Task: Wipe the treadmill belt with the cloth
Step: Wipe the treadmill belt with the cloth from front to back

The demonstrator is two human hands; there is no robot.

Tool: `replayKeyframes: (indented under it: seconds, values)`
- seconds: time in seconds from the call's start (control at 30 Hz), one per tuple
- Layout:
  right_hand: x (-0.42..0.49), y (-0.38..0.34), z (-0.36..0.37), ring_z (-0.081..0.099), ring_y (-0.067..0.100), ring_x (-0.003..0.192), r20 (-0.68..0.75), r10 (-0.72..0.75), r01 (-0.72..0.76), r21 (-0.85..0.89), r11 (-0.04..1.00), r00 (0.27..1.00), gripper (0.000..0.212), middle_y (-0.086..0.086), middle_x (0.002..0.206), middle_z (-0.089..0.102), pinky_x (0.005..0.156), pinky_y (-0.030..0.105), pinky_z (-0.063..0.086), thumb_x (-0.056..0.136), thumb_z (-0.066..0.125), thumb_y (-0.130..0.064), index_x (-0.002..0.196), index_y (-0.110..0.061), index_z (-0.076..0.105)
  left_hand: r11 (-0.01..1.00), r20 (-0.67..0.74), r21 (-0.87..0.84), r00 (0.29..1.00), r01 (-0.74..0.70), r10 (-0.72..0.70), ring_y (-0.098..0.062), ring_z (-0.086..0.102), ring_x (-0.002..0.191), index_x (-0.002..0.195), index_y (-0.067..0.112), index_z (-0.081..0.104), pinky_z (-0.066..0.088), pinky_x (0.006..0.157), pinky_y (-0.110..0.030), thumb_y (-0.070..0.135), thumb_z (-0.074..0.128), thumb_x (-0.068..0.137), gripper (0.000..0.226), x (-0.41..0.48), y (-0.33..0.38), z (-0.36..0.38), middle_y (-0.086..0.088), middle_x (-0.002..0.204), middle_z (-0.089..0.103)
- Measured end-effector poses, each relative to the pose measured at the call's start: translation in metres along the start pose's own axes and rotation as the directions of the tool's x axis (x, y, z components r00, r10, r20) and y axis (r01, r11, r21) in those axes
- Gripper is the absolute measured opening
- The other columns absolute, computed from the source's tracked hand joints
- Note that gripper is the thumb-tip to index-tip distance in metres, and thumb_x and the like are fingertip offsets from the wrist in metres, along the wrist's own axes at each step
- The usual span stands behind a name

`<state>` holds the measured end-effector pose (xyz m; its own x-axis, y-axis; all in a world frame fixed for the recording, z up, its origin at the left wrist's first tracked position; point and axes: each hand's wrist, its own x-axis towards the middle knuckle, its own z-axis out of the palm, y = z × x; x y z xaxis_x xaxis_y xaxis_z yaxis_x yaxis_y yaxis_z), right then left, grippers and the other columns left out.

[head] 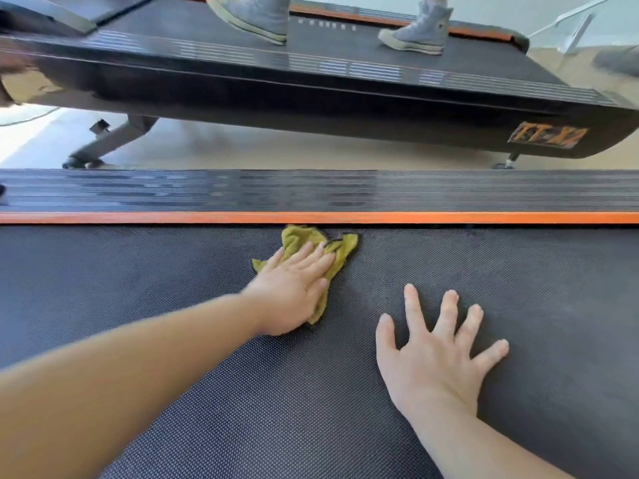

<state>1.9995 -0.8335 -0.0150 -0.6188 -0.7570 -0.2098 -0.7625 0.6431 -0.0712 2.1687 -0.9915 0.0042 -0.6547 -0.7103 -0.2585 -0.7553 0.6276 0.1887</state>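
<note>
Treadmill belt (138, 271): 1 cloth (340, 252) under left hand (294, 295), right hand (435, 368) flat

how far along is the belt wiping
Done: no wiped patch shows; the belt looks uniform. In hand: the left hand presses the yellow cloth flat by the orange strip, the right hand rests flat on the belt. Left: probably most of the belt.

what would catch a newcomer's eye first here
The yellow-green cloth, pressed flat under the left hand, stands out against the dark treadmill belt near its far edge. The right hand lies spread on the belt beside it. Behind, an orange stripe borders the belt, and grey sneakers are on a second treadmill.
</note>
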Motion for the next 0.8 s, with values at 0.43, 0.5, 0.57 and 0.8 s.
replayKeyframes:
  seconds: [0.43,0.5,0.57,0.8]
  values:
    - [0.002,0.001,0.002,-0.016,0.039,0.155,-0.013,0.002,-0.002,0.01,1.0,1.0,0.071,0.004,0.172,-0.011,0.116,0.074,-0.005,0.093,0.004,-0.075,0.158,-0.051,-0.01,0.991,-0.018,-0.131,0.999,0.037,-0.04,-0.004,-0.002,0.156,0.163,0.036,0.016,-0.005,0.129,-0.04,0.03,0.026,0.11,0.054,0.004,-0.009,-0.004,0.014,0.17,0.005]
    - [0.001,0.001,0.002,-0.016,0.04,0.155,-0.012,0.0,0.0,0.011,1.0,1.0,0.071,0.005,0.172,-0.011,0.116,0.075,-0.005,0.092,0.002,-0.076,0.158,-0.052,-0.011,0.986,-0.047,-0.036,0.986,0.16,-0.161,-0.006,-0.005,0.157,0.165,0.029,0.011,-0.005,0.128,-0.042,0.037,0.02,0.11,0.056,0.01,-0.027,-0.009,0.01,0.172,0.001]
    - [0.0,0.0,0.002,-0.017,0.039,0.155,-0.013,0.003,-0.003,0.009,1.0,1.0,0.071,0.005,0.172,-0.012,0.116,0.075,-0.005,0.092,0.002,-0.075,0.158,-0.052,-0.012,0.97,-0.118,-0.062,0.963,0.235,-0.241,-0.013,-0.004,0.159,0.163,0.024,0.018,-0.004,0.127,-0.046,0.039,0.023,0.109,0.056,0.012,-0.008,-0.001,0.004,0.173,0.004]
    - [0.001,0.0,0.002,-0.016,0.04,0.155,-0.007,0.007,-0.007,0.001,1.0,1.0,0.071,0.005,0.172,-0.012,0.116,0.074,-0.006,0.093,0.003,-0.075,0.158,-0.051,-0.012,0.992,-0.022,0.021,0.992,-0.123,0.124,-0.004,-0.011,0.156,0.164,0.04,0.009,-0.009,0.128,-0.046,0.048,0.024,0.109,0.057,-0.004,-0.004,0.005,0.013,0.171,-0.008]
